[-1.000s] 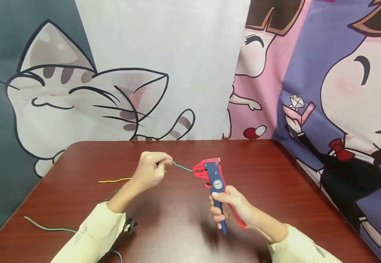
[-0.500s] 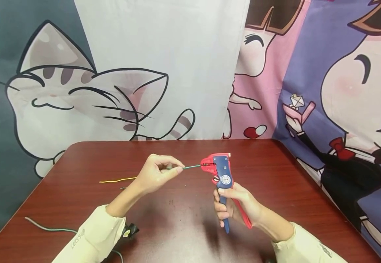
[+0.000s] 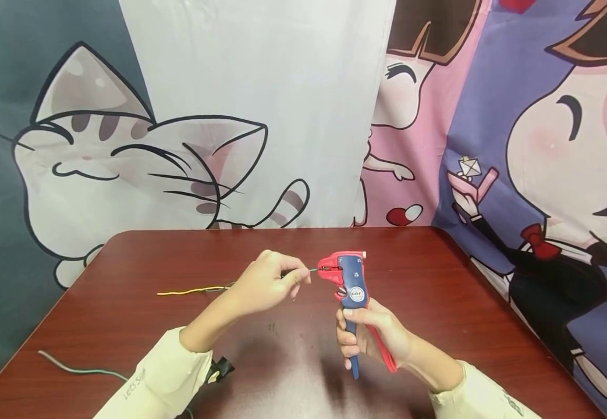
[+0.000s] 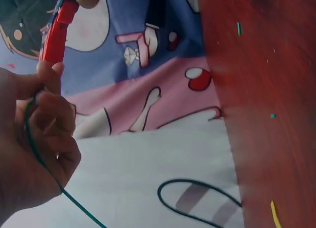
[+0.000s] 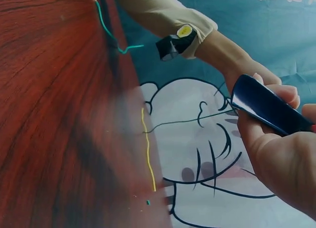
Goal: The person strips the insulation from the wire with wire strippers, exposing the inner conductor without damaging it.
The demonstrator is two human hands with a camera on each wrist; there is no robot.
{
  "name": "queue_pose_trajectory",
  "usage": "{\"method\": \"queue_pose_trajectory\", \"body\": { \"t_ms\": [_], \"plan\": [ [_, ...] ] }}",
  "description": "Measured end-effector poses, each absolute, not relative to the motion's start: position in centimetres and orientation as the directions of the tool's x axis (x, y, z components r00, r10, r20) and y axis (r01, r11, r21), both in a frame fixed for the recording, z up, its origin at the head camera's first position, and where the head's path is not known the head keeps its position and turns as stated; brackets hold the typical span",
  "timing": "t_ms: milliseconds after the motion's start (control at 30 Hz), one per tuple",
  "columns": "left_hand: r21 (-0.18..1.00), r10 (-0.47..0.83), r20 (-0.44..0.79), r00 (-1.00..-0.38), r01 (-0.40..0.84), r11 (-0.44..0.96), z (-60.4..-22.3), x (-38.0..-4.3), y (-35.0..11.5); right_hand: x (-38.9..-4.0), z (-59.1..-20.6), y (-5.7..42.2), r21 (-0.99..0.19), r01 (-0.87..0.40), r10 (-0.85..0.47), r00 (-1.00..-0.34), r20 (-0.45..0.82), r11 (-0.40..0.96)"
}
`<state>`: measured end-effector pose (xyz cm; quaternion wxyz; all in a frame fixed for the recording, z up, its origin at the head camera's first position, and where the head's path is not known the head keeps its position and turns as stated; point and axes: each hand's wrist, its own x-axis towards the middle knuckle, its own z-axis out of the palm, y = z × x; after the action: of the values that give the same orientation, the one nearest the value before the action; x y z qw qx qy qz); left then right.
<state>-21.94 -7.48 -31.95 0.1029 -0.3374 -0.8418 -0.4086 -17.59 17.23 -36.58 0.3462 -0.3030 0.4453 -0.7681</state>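
Note:
In the head view my left hand (image 3: pixel 269 285) pinches a thin green wire (image 3: pixel 313 270) between thumb and forefinger, close to its end. That end runs into the red jaws of a blue and red wire stripper (image 3: pixel 354 276). My right hand (image 3: pixel 371 331) grips the tool upright by its handles, thumb across the blue one. In the left wrist view the rest of the green wire (image 4: pixel 37 151) trails over the palm and down. The right wrist view shows the stripper's blue handle (image 5: pixel 266 107) under my fingers; its head is out of sight there.
A yellow wire (image 3: pixel 177 293) lies on the brown table (image 3: pixel 282 372), left of the hands. A second, grey-green wire (image 3: pixel 80 370) lies at the near left. Small green scraps (image 4: pixel 239 28) are scattered on the tabletop. A printed cartoon cloth (image 3: pixel 261 70) hangs behind the table.
My left hand has moved right to the stripper, and the wire showing between fingers and tool has become much shorter. The stripper has shifted slightly right, still in my right hand.

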Motion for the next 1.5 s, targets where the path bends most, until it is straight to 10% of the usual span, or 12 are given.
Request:
{"method": "queue_pose_trajectory", "body": {
  "t_ms": [933, 1300, 1500],
  "plan": [
    [0.550, 0.478, 0.624, -0.618, 0.782, 0.292, -32.4, -21.4, -8.1, -17.2, -35.1, 18.1, -0.890, 0.231, -0.738, -0.656, 0.156, -0.394],
    [0.687, 0.395, 0.632, -0.667, 0.718, 0.113, -32.5, -20.3, -9.4, -17.9, -34.6, 17.7, -0.897, 0.239, -0.771, -0.618, 0.155, -0.371],
    [0.762, 0.370, 0.563, -0.739, 0.637, 0.113, -32.6, -20.8, -10.0, -17.9, -35.4, 17.9, -0.862, 0.264, -0.829, -0.491, 0.266, -0.433]
  ]
}}
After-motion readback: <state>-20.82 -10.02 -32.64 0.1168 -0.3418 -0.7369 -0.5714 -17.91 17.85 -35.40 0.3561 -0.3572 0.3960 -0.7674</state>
